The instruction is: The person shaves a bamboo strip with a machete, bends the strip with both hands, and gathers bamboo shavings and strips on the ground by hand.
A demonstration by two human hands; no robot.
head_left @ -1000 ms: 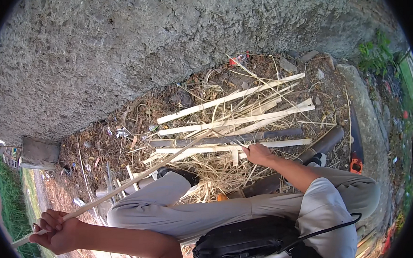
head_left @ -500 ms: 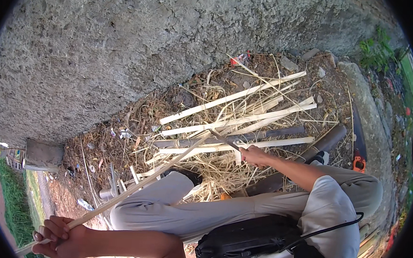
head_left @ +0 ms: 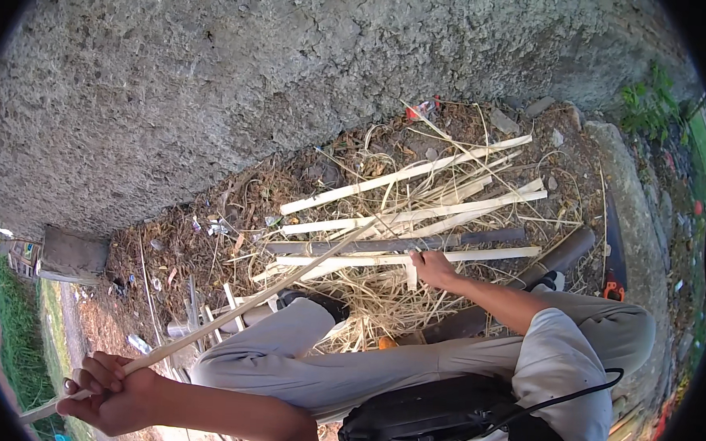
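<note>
My left hand [head_left: 112,392], at the lower left, is closed round a long pale bamboo strip [head_left: 243,304]. The strip slants up and away toward the middle, its far end in front of my right hand [head_left: 437,270]. That hand is closed too, on a knife whose thin dark blade is hard to make out now; the half-second-old view shows it better, lying against the strip's far end. Split bamboo strips [head_left: 408,175] lie on the ground beyond, with a dark bamboo length [head_left: 351,246] among them. Curly shavings [head_left: 380,311] are heaped below my right hand.
A rough grey wall [head_left: 216,75] rises along the far side. On the right lies a handsaw with an orange handle [head_left: 614,291], near a thick dark bamboo pole [head_left: 565,248]. My bent leg [head_left: 272,353] is under the strip. A stone ledge [head_left: 637,197] edges the right.
My right hand and the knife have shifted slightly, and the blade shows less. The strip's far end sits a little farther right. My left hand keeps its hold; the whole view has shifted slightly.
</note>
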